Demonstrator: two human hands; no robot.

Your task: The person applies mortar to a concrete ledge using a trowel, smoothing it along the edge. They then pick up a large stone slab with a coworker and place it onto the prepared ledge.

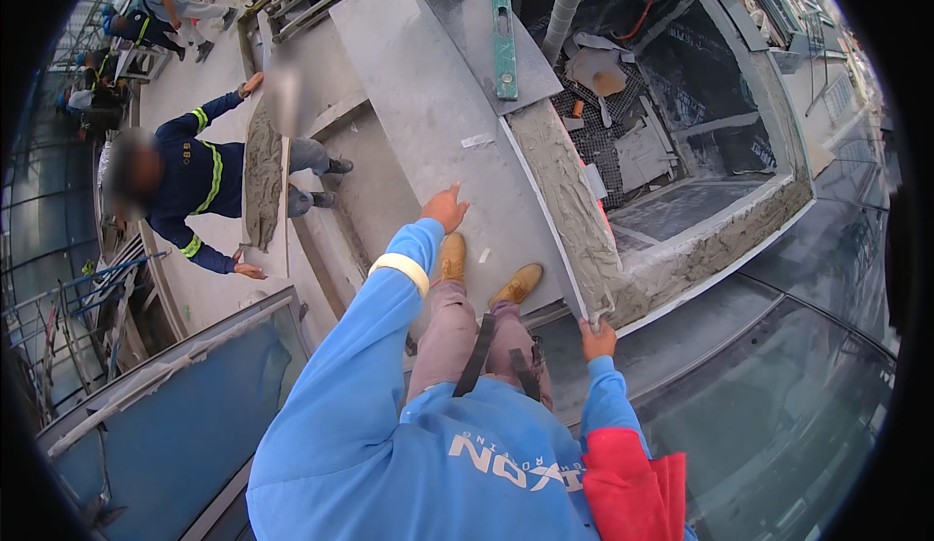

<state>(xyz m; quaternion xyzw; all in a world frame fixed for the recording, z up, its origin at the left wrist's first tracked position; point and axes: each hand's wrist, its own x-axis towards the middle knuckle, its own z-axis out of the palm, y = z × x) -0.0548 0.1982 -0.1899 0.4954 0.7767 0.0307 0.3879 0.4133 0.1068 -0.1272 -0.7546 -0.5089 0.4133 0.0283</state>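
My left hand (446, 207) hangs over the grey slab floor (477, 152), a finger stretched out and nothing in it. My right hand (597, 339) is at the near corner of a low wall (584, 249) whose top is spread with wet grey mortar. Its fingers are curled by a thin metal edge there; what they grip is too small to make out. To the left, a co-worker in a navy top with yellow bands holds a long panel (261, 181) with mortar on its face, one hand near each end.
A green spirit level (503, 45) lies on a grey board at the wall's far end. Inside the walled pit are an orange-capped pipe (562, 20), mesh and scraps. Glass panes (778, 376) lie to the right, and a framed panel (185, 424) stands at lower left. More people are far left.
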